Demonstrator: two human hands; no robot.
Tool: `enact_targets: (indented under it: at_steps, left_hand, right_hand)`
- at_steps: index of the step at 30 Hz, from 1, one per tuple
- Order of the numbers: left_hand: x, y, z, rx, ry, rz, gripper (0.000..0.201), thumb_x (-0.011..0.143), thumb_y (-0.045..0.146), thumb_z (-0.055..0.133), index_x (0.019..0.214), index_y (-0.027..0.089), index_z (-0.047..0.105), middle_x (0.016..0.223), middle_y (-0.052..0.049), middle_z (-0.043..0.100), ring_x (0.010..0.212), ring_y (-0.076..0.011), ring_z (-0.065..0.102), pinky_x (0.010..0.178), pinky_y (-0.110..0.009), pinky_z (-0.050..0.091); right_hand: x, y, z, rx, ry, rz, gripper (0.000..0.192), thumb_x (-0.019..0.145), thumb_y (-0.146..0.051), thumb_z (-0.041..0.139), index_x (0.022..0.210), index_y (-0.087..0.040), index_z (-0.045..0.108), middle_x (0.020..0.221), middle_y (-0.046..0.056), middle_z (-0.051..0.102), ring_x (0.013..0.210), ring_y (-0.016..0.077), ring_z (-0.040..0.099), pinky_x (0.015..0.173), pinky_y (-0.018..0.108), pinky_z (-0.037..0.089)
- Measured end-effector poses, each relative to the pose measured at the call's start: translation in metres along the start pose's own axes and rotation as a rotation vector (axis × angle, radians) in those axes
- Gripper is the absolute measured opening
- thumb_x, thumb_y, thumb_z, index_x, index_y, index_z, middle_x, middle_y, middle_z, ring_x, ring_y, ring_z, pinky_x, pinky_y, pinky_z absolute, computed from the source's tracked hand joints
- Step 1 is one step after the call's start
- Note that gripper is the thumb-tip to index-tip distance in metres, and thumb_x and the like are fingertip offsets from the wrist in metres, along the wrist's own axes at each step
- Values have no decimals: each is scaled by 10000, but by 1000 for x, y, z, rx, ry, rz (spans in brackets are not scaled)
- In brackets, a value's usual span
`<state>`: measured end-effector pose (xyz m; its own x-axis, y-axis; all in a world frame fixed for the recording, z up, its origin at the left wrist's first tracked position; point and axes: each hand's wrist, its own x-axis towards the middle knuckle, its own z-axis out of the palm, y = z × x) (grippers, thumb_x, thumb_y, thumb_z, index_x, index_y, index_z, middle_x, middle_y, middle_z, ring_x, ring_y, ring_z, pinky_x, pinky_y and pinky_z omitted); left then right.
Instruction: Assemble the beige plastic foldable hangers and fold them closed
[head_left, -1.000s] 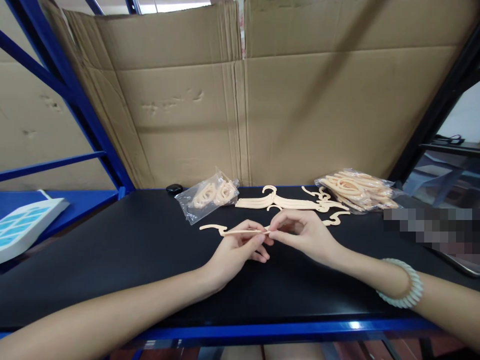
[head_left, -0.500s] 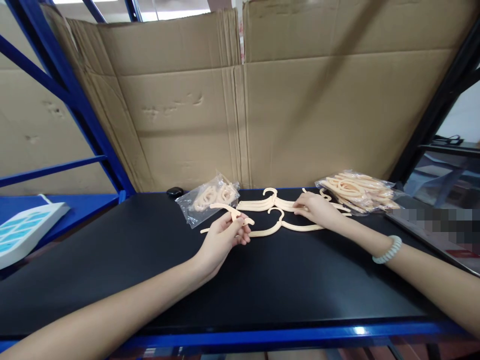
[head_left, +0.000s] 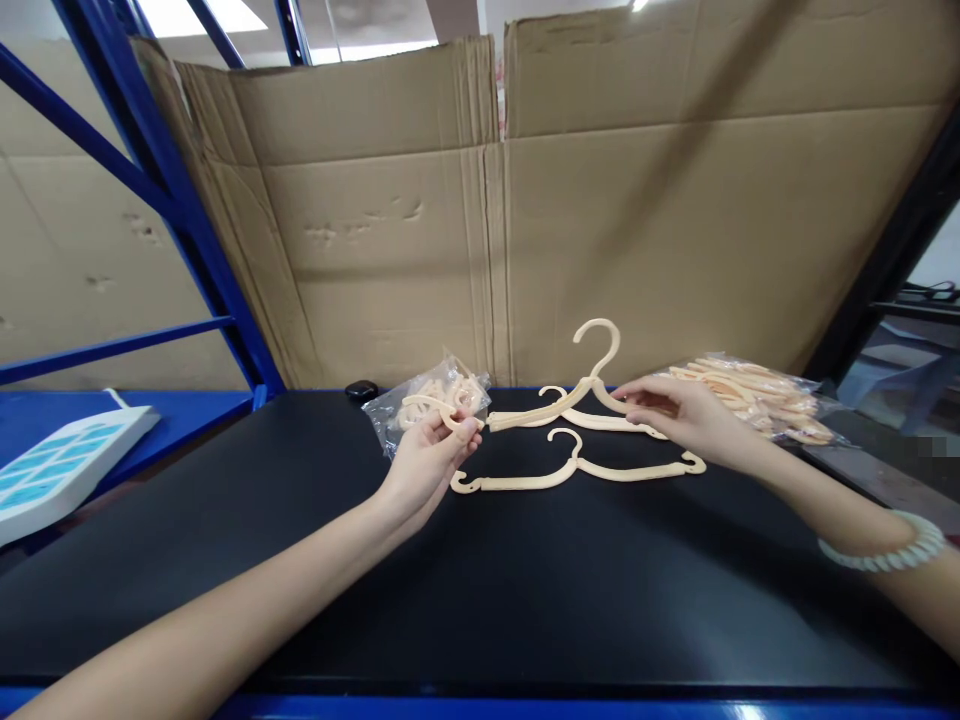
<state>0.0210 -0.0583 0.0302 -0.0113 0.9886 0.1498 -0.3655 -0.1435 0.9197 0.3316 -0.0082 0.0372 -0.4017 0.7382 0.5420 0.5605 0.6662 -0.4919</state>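
My left hand (head_left: 435,445) pinches a small curved cream end piece (head_left: 424,401), the kind found at the tips of a hanger. My right hand (head_left: 679,415) grips one arm of a cream plastic hanger (head_left: 596,372), lifted with its hook upward; the gripped arm end is partly hidden by the fingers. This hanger's left tip is close beside my left fingertips; whether it touches the end piece I cannot tell. Behind it, another cream hanger (head_left: 611,424) lies on the black tabletop. Nearer me lies a hanger with hooked end pieces on both arms (head_left: 536,482).
A clear bag (head_left: 381,418) of small cream pieces sits behind my left hand. Another bag (head_left: 757,395) holding several hanger bodies lies at right. Cardboard (head_left: 375,260) walls the back, beside a blue frame post (head_left: 187,230). A white and blue panel (head_left: 67,465) is at far left.
My right hand has lifted a hanger off the table, near my left hand. The left hand still holds the end piece, now turned differently. The view has shifted slightly.
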Motion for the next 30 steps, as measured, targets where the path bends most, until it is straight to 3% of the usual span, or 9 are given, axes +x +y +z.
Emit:
enact_targets:
  at_steps: [6,10,13,22,30]
  left_hand:
    - [0,-3,-1,-82,-103,-19,235,676,242,810,724,124,612,765,3,602,752,-83,594,738,-180,525]
    - [-4,-3,1,-108,-153,-84,203,730,257,775,794,137,624,956,-47,660,900,-152,638,845,-276,542]
    - [-5,-3,2,-101,-182,-104,205,734,242,771,768,126,607,1006,-65,669,862,-153,659,835,-266,550]
    - [-5,-2,2,-89,-151,-148,174,753,130,725,677,114,568,877,-61,679,738,-119,668,776,-218,567]
    - [-10,-3,6,9,-26,-133,183,731,-11,608,656,125,511,765,-64,682,623,-94,643,660,-184,538]
  right_hand:
    - [1,-11,-5,-104,69,-74,178,837,-352,558,864,-205,654,814,45,700,729,183,647,674,315,531]
    - [1,-15,-6,-112,81,-105,163,830,-339,565,844,-205,656,826,51,711,724,181,652,652,305,532]
    - [0,-17,-6,-123,87,-127,153,828,-331,572,826,-208,663,826,50,713,714,176,650,650,302,530]
    - [0,-17,-7,-134,88,-127,168,841,-335,559,848,-213,674,847,57,706,756,188,646,691,334,526]
    - [-3,-27,-5,-197,95,-220,177,870,-294,515,842,-231,678,848,60,702,780,204,639,705,341,497]
